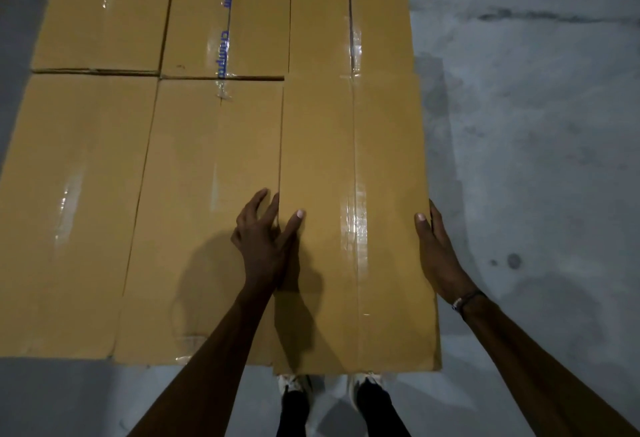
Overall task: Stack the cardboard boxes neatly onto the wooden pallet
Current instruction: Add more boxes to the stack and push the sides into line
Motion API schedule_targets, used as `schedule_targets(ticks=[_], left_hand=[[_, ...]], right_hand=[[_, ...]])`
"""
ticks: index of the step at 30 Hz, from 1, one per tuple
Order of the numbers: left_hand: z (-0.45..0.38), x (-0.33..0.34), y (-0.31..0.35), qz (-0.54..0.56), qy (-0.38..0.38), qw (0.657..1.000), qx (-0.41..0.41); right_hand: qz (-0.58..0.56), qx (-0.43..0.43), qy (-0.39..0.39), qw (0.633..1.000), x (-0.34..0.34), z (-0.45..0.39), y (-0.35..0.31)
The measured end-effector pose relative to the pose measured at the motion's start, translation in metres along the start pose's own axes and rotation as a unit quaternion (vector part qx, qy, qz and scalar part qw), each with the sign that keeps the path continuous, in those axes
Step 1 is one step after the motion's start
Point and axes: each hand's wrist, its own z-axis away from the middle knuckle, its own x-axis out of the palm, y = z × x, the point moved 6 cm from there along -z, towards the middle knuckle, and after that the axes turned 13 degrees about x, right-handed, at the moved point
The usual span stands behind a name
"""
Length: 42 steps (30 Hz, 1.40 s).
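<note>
Cardboard, tan and sealed with clear tape down its middle seam, makes up the nearest box (356, 222), which lies at the right front corner of the stack, directly ahead of us. Our left hand (265, 242) is at its left edge: the thumb lies flat on the top face, and the other fingers reach down into the seam between this box and its left neighbour (201, 222), so the hand is clasping that edge. Our right hand (440, 256) presses flat against the box's right side, fingers straight along the wall and the thumb hooked over the top edge; it grips nothing, only pushes. A dark wristband (465, 300) sits on that wrist.

This box's top sits a little higher than the neighbour's, and its near end juts slightly closer to us than the rest of the row. To the left, another box (72, 215) completes the front row, the three lying side by side and touching. Behind them runs a second row of boxes (225, 14); blue lettering shows on the tape of the middle one. We cannot see the pallet, which the boxes cover.

Grey concrete floor (536, 125) surrounds the stack, stained in places. Our white shoes (294, 383) show just beneath the box's near edge.
</note>
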Motion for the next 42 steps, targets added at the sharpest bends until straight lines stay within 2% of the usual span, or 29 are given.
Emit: schedule_targets(ticks=[14, 18, 23, 27, 32, 39, 42], left_hand=[[0.012, 0.014, -0.013, -0.026, 0.024, 0.999, 0.022], [0.014, 0.017, -0.008, -0.046, 0.006, 0.999, 0.027], [0.016, 0.023, -0.010, -0.072, -0.043, 0.995, 0.043], [0.036, 0.018, -0.018, -0.083, -0.099, 0.990, 0.061], [0.078, 0.002, -0.025, -0.098, -0.152, 0.981, 0.063], [0.139, -0.015, -0.049, -0.060, -0.217, 0.972, 0.068], [0.169, -0.027, -0.050, -0.046, -0.259, 0.959, 0.104]], right_hand=[[0.045, -0.001, 0.013, 0.999, 0.006, -0.023, 0.016], [0.064, -0.009, 0.028, 0.998, 0.005, -0.024, 0.013], [0.073, -0.036, 0.047, 0.996, 0.003, -0.016, 0.007], [0.092, -0.058, 0.033, 0.993, 0.006, 0.002, 0.012], [0.123, -0.055, 0.036, 0.990, 0.002, 0.030, 0.043], [0.141, -0.068, 0.041, 0.987, 0.002, 0.089, 0.098], [0.156, -0.075, 0.038, 0.984, 0.004, 0.112, 0.117]])
